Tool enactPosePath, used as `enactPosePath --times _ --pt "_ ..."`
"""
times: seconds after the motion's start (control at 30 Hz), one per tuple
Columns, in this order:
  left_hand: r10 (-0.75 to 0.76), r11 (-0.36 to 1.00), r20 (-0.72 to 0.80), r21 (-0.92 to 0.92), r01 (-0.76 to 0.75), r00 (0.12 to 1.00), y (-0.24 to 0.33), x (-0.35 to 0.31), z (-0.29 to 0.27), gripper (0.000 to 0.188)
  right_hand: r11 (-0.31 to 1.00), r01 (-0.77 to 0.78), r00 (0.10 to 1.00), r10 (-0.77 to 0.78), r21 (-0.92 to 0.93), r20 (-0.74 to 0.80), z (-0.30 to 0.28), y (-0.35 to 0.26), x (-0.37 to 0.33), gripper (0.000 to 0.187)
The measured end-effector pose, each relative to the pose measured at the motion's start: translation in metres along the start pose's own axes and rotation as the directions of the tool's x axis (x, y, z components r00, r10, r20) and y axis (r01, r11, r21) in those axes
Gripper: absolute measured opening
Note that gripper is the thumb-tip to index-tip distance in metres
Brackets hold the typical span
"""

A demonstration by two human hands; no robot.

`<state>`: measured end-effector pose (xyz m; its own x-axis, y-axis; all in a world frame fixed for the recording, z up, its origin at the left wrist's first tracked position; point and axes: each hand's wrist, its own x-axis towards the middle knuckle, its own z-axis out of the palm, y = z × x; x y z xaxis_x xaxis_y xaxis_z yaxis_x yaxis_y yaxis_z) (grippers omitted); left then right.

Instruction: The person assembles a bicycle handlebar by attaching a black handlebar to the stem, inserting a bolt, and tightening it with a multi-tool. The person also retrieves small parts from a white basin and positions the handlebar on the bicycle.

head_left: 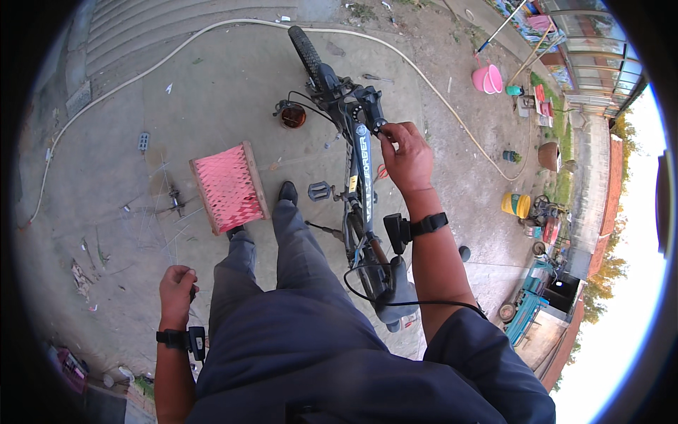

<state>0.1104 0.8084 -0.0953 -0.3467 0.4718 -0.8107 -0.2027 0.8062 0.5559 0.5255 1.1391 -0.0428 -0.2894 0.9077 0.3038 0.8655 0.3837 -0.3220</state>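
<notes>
A dark bicycle [364, 177] with pale lettering on its frame stands upright to my right, its front wheel [304, 51] pointing away from me. My right hand [409, 155] is closed at the near end of the handlebar [372, 106], fingers pinched against it. Low on the left, away from the bike, my left hand [178, 286] is curled closed. A small dark thing shows at its fingers, too little of it to name. Between my legs and the bike are a pedal [320, 191] and the kickstand [325, 229].
A stool with a pink woven seat [227, 187] stands ahead of my feet. Beside the front wheel sits a round container of dark reddish content [292, 116]. Metal parts [175, 199] and thin spokes lie left. A pale hose [233, 22] curves around. Pink [487, 79] and yellow buckets [515, 205] stand right.
</notes>
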Motion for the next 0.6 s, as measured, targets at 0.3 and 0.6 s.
enactPosePath --times 0.3,0.6 --pt "-0.003 1.000 -0.007 0.010 0.003 1.000 -0.004 0.001 -0.010 0.013 0.999 0.048 0.999 -0.048 0.003 0.005 -0.002 0.003 0.005 0.016" --pt "-0.030 0.999 -0.027 0.033 0.031 0.999 -0.020 0.005 -0.022 0.015 0.999 0.004 0.999 -0.002 -0.039 0.047 -0.006 -0.001 0.006 0.019"
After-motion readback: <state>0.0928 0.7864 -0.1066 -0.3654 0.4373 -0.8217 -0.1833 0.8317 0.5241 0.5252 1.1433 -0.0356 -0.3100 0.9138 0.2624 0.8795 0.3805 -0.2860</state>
